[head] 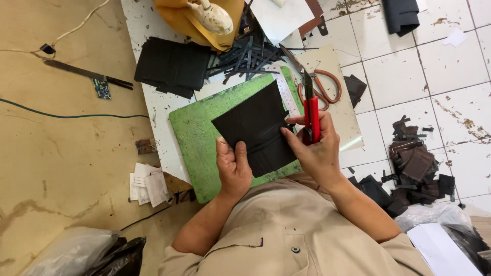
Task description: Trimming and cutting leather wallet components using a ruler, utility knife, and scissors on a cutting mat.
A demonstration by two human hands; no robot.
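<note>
Seen from above, seated at a low white work board [153,110] laid on the floor. Left hand [232,166] closed on the near edge of a black leather piece [255,128], thumb on top, fingers hidden beneath. Right hand [317,148] wrapped around a red-handled utility knife [311,115], blade end pointing away from the body, fingertips [289,134] pressed to the right edge of the same black piece. Leather piece held just above a green cutting mat [197,130], over the mat's right half, near the board's near right corner. Clear ruler [287,97] lying along the mat's far right edge, partly hidden behind the leather. Orange-handled scissors [322,87] resting on a cream sheet [342,117] just right of the mat, beyond the knife. Stack of black cut pieces [171,66] at the board's far left edge, with a loose heap of narrow black strips [245,56] beside it toward the middle. Cream-coloured iron [212,18] set on tan material at the board's far edge. Off the board, on the tiled floor to the right, a pile of dark brown offcuts [417,163]. On the left, on the tan floor, a long dark blade-like tool [87,74] and a few small paper slips [148,186].
</note>
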